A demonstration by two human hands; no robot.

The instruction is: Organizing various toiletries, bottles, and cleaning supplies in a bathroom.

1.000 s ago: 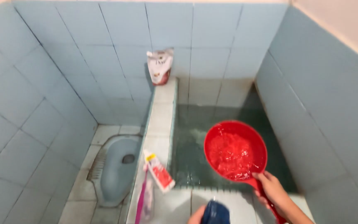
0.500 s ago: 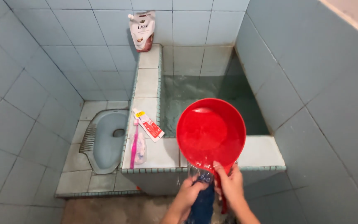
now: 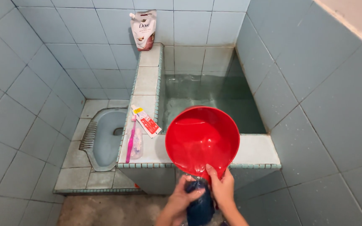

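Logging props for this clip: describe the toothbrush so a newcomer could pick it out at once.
Start at the tiled water tank and take the ledge along its left side, above the squat toilet. At the ledge's near end lies the toothbrush, beside a red-and-white tube. It is the only thin pink stick there, lying in a clear wrapper.

Tiled bathroom — squat toilet point(image 3: 105, 136), water basin point(image 3: 214, 100).
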